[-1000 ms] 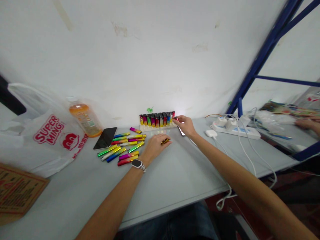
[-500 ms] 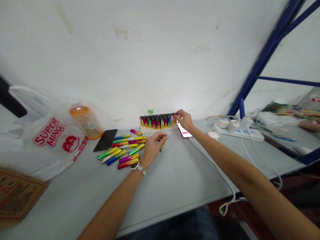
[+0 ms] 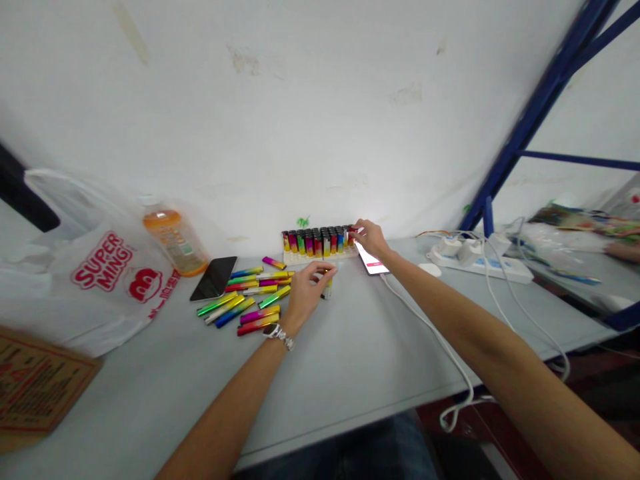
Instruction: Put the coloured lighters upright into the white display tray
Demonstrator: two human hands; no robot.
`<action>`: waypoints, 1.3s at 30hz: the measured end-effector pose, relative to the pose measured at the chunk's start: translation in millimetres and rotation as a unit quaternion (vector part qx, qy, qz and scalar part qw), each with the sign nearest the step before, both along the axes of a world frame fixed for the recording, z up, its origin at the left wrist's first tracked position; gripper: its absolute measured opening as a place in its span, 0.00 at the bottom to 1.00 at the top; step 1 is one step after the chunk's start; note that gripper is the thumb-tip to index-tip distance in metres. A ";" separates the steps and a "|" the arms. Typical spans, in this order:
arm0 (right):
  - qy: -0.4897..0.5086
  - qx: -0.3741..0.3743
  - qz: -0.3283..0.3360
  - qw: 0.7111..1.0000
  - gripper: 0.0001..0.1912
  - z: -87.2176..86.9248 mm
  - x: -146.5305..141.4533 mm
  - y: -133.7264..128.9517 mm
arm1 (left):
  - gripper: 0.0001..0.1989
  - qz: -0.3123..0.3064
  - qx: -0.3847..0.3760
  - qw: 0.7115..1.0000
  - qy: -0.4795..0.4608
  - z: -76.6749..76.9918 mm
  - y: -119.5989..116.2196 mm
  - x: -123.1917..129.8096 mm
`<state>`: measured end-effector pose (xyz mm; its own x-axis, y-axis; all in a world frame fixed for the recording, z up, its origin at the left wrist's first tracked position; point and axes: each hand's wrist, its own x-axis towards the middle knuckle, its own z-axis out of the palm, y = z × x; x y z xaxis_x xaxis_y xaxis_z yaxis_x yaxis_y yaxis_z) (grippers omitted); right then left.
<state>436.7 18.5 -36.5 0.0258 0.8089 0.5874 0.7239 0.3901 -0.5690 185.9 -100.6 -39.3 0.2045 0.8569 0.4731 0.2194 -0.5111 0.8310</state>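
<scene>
At the right end of the rack (image 3: pixel 296 259), your right hand (image 3: pixel 372 239) now pinches a red lighter (image 3: pixel 351 235), seemingly nearly seated; your left hand (image 3: pixel 305 289) pinches a second lighter (image 3: pixel 327 291), newly tipped downward.

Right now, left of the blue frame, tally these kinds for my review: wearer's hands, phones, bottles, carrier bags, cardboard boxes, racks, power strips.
Wearer's hands: 2 (left hand, right hand)
Phones: 2 (dark phone, lit phone)
Bottles: 1 (orange bottle)
Carrier bags: 1 (white bag)
Cardboard boxes: 1 (brown box)
Racks: 1 (white rack)
Power strips: 1 (white strip)
Total: 9
</scene>
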 end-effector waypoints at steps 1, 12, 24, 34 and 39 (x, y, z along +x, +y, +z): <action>-0.023 0.011 -0.012 1.000 0.08 1.4 -1.1 -1.1 | 0.10 0.003 0.001 1.000 -0.004 -0.2 0.1 -0.1; -0.213 -0.053 -0.106 0.970 0.28 11.9 -17.8 -49.0 | 0.15 -0.025 -0.059 0.977 -0.201 1.8 2.9 2.7; 0.416 -0.110 0.196 0.881 0.15 7.9 -101.5 -133.8 | 0.20 -0.036 -0.191 0.884 -0.425 9.4 -7.5 6.0; 0.478 -0.037 0.155 0.864 0.18 11.7 -118.9 -129.8 | 0.16 0.014 -0.056 0.995 -0.082 3.6 -3.4 -5.2; 0.512 -0.125 0.142 0.838 0.21 7.4 -115.6 -144.7 | 0.12 0.053 0.049 0.996 0.059 -1.9 1.2 -15.9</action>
<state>321.2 -126.1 -29.2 0.1989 0.9620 0.1873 -0.2945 0.2409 -0.9248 170.0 -99.4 -41.2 0.1743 0.8279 0.5331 0.3692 -0.5569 0.7440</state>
